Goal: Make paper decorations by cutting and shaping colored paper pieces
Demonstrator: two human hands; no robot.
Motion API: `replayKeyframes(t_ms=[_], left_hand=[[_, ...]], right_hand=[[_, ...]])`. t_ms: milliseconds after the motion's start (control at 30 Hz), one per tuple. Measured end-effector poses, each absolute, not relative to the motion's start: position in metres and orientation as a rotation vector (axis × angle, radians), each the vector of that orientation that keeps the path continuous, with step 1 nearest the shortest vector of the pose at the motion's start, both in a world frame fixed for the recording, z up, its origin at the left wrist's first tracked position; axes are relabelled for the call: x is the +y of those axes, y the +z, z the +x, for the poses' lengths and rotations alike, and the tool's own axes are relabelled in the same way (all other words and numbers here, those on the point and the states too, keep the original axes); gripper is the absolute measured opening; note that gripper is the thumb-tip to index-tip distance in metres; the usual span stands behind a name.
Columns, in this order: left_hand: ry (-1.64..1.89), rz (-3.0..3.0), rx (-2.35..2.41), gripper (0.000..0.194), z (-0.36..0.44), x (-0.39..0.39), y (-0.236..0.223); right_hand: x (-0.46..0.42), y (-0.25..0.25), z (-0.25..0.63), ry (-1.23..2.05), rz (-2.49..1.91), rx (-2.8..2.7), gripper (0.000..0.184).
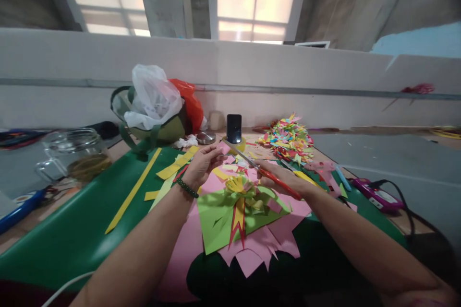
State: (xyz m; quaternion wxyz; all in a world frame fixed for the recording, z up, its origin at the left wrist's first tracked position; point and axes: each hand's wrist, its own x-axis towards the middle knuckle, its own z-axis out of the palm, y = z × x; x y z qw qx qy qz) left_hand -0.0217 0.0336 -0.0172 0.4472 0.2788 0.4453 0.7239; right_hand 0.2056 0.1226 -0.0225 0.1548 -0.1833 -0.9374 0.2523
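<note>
Glass jug [72, 151] far L; olive bag [169, 129] stuffed w/ white plastic R of it; phone [234, 128] upright far ctr; heap of paper scraps [288, 139] far R. Purple device [376, 195] R, label too small to read. L hand [204, 165] pinches pink paper bit [224, 147], mid-scene; R hand [284, 173] wrapped round red-handled scissors [268, 174], blades twd it. Green card [216, 216] nearer, betw. forearms.

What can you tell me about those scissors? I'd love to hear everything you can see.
The scissors have red handles, partly hidden by the right hand that holds them, and long, slim, grey blades that look like metal. They are held above the paper pieces, blades slanting forward and to the left, their tips near the pink scrap in the left hand. Whether the blades touch it, or stand open, is hard to tell.
</note>
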Motion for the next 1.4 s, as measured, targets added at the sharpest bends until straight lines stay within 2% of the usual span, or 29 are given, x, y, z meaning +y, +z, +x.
replayKeyframes(t_ms=[100, 467, 633, 833, 1067, 1167, 1300, 1400], left_hand=[[1.784, 0.687, 1.105, 0.012, -0.019, 0.034, -0.018], [1.789, 0.694, 1.097, 0.015, -0.015, 0.034, -0.022], [1.763, 0.700, 1.111, 0.014, -0.016, 0.034, -0.022], [1.699, 0.732, 1.139, 0.013, -0.018, 0.032, -0.021], [1.635, 0.813, 1.171, 0.013, -0.020, 0.030, -0.018], [1.631, 0.844, 1.178, 0.010, -0.021, 0.030, -0.019], [1.611, 0.894, 1.181, 0.010, -0.022, 0.030, -0.019], [1.585, 0.930, 1.172, 0.013, -0.021, 0.027, -0.017]], right_hand=[[0.118, -0.021, 0.200, 0.722, -0.642, -2.751, 0.076], [0.113, -0.026, 0.196, 0.687, -0.611, -2.703, 0.069], [0.110, -0.027, 0.193, 0.656, -0.575, -2.663, 0.059], [0.104, -0.023, 0.192, 0.580, -0.732, -2.536, 0.044], [0.114, -0.009, 0.211, 0.624, -0.604, -2.555, 0.052], [0.118, 0.000, 0.220, 0.605, -0.761, -2.568, 0.057], [0.115, 0.005, 0.237, 0.390, -1.142, -2.640, 0.056], [0.108, 0.000, 0.254, 0.249, -1.162, -2.629, 0.054]])
